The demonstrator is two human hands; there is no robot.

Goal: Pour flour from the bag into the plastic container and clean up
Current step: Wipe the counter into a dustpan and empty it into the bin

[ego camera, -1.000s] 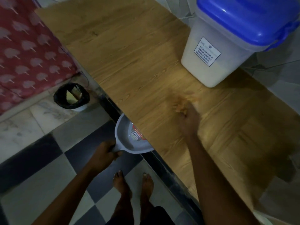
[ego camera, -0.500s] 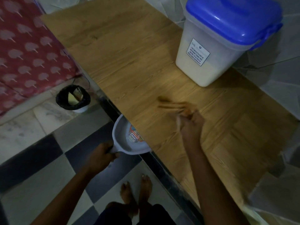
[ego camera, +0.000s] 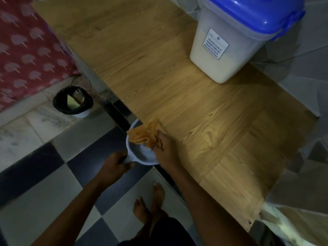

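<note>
The fingers of the right hand (ego camera: 165,150) are curled round one bunched orange cloth (ego camera: 143,135). Half a second ago that hand and cloth were out on the tabletop. Now they are at the near edge of the table (ego camera: 213,130), and the cloth hangs over the rim of the dustpan (ego camera: 142,157), hiding the label that showed inside it before.

The left hand (ego camera: 115,164) still grips the dustpan's handle, fingers wrapped tight, holding the pan just under the table edge.

There is one plastic container (ego camera: 221,64), white flour showing through its wall. It stands on the table at 1 o'clock from the right hand, well apart, with its one blue lid (ego camera: 253,13) on.

One black-lined bin (ego camera: 72,101) sits on the floor at 10 o'clock from the dustpan. Two bare feet (ego camera: 149,201) stand on the checked floor (ego camera: 53,201) at 6 o'clock.
</note>
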